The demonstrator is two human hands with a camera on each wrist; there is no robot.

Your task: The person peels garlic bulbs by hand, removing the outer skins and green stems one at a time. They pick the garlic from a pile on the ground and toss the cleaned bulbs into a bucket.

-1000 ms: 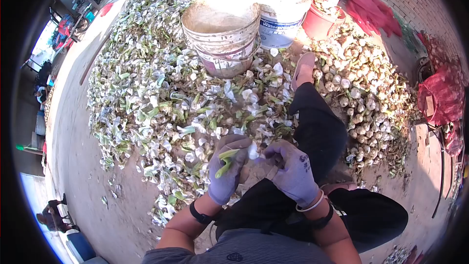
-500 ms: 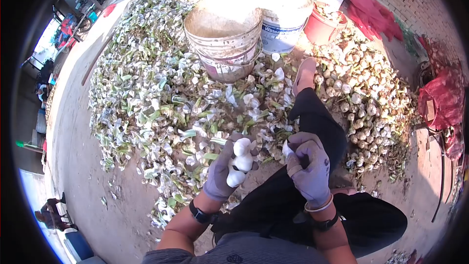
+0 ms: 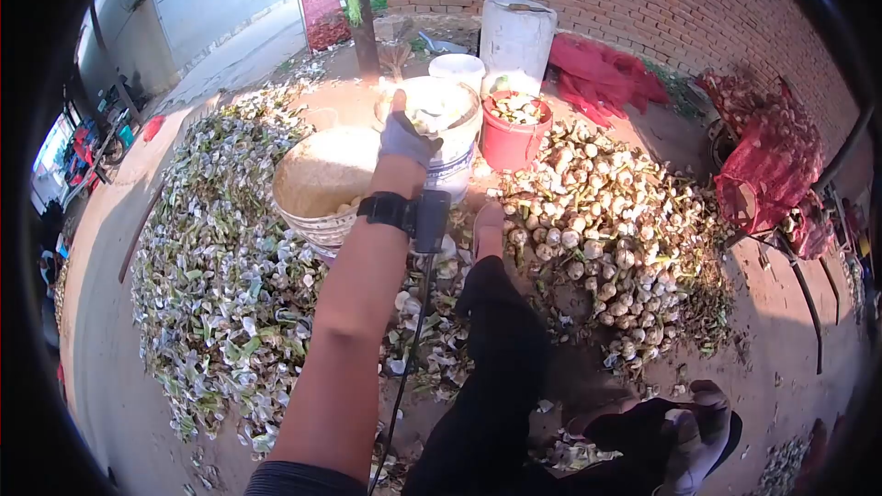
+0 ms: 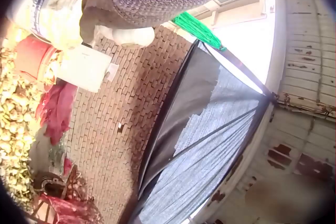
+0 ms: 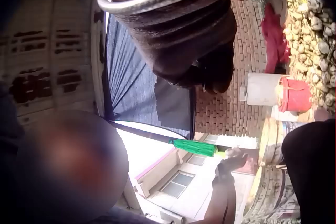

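My gloved left hand (image 3: 407, 138) reaches over the near rim of the white bucket (image 3: 450, 165) with the blue label, its thumb pointing up. A white garlic bulb (image 4: 134, 36) shows against the left glove (image 4: 121, 8) in the left wrist view, held at the palm side and partly covered. Pale pieces lie inside that bucket. My right hand (image 3: 703, 432) is low at the right, near the dark trouser knee, its fingers curled. A pale spot shows at its fingers; whether it is a held thing is unclear. The right glove (image 5: 184, 50) is dark in the right wrist view.
An open, stained bucket (image 3: 317, 174) stands left of the labelled one, a red bucket (image 3: 517, 142) right of it. Leaves and peelings (image 3: 230, 285) cover the ground at left; unpeeled bulbs (image 3: 625, 257) lie heaped at right. Red netting (image 3: 772, 165) hangs farther right.
My left hand has moved forward from the lap to the labelled bucket with garlic. My right hand has dropped lower and to the right. The head view has swung upward and right.
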